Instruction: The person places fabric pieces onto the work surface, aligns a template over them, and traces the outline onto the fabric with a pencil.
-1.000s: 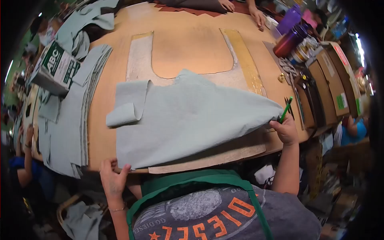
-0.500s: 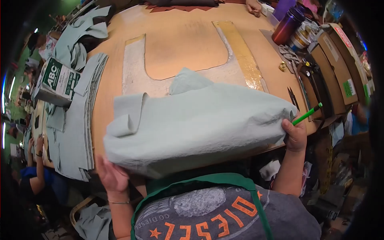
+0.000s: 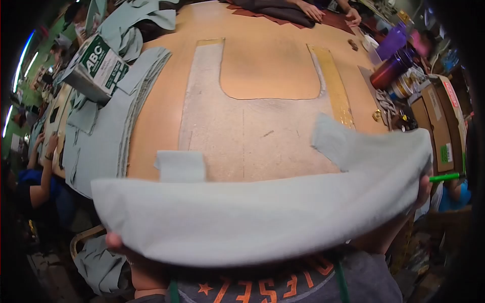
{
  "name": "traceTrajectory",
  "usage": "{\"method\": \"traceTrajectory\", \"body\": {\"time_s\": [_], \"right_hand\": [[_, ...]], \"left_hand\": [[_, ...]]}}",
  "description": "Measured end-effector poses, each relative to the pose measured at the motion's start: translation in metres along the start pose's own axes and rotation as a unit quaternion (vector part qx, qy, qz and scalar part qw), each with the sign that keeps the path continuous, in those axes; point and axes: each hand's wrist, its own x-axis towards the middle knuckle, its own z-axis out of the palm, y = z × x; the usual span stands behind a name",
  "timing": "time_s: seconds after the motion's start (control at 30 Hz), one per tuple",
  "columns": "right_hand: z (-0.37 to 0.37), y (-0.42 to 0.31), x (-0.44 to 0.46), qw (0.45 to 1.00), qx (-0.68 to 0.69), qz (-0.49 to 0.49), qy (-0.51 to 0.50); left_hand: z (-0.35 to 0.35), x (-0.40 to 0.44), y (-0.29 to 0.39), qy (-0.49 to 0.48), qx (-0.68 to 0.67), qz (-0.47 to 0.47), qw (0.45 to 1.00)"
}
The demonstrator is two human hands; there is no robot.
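Note:
A large pale grey-green fabric piece [image 3: 252, 217] hangs in a curve between my two hands, above the front of the table. Two flaps of it stick out toward the U-shaped template [image 3: 268, 131], which lies flat on the table. At the fabric's lower left edge, my left hand [image 3: 114, 241] grips it; only a fingertip shows, the rest is behind the cloth. My right hand [image 3: 424, 191] pinches the right end, mostly hidden, with a green pen [image 3: 444, 178] sticking out of it to the right.
Stacked grey-green pieces [image 3: 108, 131] lie at left under an ABC box [image 3: 98, 68]. Right of the template stand a red-purple flask [image 3: 391, 69] and cardboard boxes [image 3: 437, 126]. Another person's hands [image 3: 310, 11] rest by dark material at the far edge. A co-worker's arm [image 3: 45, 171] shows at left.
The fabric has been drawn toward me and spread wider, uncovering more of the template. My left hand, open beside the cloth before, now grips its edge. The view has shifted.

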Motion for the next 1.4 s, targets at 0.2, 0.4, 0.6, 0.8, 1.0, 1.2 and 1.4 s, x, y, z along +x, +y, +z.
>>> {"method": "traceTrajectory", "body": {"time_s": [0.2,0.4,0.6,0.8,1.0,1.2,1.4], "right_hand": [[0.025,0.086,0.116,0.968,0.082,0.236,-0.025],[0.06,0.024,0.209,0.994,0.066,0.08,-0.039],[0.046,0.013,0.178,0.985,0.027,0.108,-0.132],[0.013,0.113,0.09,0.954,-0.011,0.299,0.023],[-0.013,0.138,0.018,0.932,-0.092,0.346,0.051],[-0.031,0.11,-0.016,0.9,-0.306,0.311,-0.015],[-0.039,0.116,-0.015,0.872,-0.402,0.278,0.016]], "left_hand": [[-0.01,0.195,-0.037,0.094,-0.123,-0.117,0.981],[0.071,0.322,0.053,0.045,-0.078,0.085,0.992],[0.048,0.298,0.056,0.082,-0.022,0.042,0.996],[-0.024,0.208,-0.068,0.054,0.058,-0.201,0.976],[-0.054,0.125,-0.114,0.024,0.155,-0.31,0.938],[-0.041,0.078,-0.099,-0.013,0.199,-0.325,0.924],[-0.014,0.112,-0.095,0.124,0.112,-0.346,0.923]]}}
